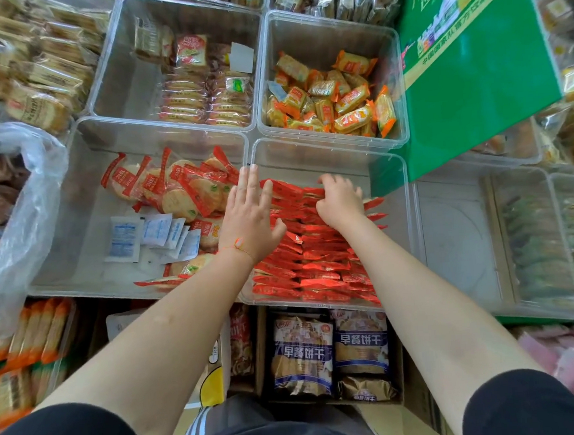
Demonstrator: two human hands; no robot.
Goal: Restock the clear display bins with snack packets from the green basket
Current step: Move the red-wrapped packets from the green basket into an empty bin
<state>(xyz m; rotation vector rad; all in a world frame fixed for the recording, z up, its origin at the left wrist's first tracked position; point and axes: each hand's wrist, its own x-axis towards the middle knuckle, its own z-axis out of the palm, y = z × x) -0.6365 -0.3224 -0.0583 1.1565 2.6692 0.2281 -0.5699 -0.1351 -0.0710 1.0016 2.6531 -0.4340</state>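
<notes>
left hand flat, fingers straight, on red packets | right hand curled, gripping packets at 12 o'clock end | clear bin | green box at 1 o'clock

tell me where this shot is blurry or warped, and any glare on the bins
Head view: sharp at centre, where both hands, left and right, press on the red packets; the edges smear, like the green packets at right; wide-angle bending bows the clear bin rims; glare is only soft and faint.
</notes>
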